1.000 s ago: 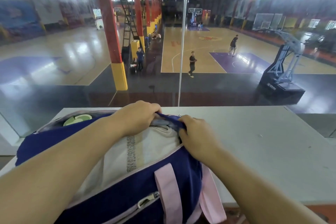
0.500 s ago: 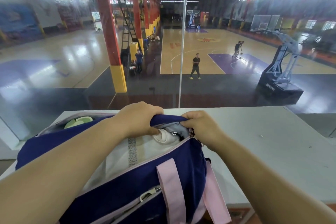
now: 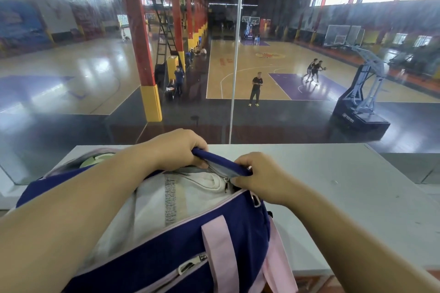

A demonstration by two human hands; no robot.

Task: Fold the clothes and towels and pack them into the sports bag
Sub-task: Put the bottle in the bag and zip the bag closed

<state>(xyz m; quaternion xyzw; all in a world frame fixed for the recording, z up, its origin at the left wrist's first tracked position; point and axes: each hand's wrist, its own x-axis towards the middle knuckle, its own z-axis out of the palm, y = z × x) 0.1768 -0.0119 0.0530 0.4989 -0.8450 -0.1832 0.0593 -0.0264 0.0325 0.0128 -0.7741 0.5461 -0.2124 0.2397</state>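
Note:
A navy sports bag (image 3: 171,252) with pink straps (image 3: 220,252) lies on a pale grey table (image 3: 345,197). Its main opening gapes, and folded white cloth (image 3: 157,207) with a grey patterned stripe fills it. My left hand (image 3: 177,147) grips the far rim of the opening at the bag's far end. My right hand (image 3: 258,177) pinches the navy edge by the metal zip pull (image 3: 226,187) on the right. A pale green item (image 3: 91,162) shows in the bag's left end.
A glass wall with a vertical metal post (image 3: 235,66) rises just behind the table's far edge. Beyond it, far below, lies a basketball hall with several people. A closed front pocket zip (image 3: 190,266) faces me. The table's near edge runs at lower right.
My hands have spread slightly along the bag's far end. The right hand now holds the edge beside the zip pull, and more of the zip track shows.

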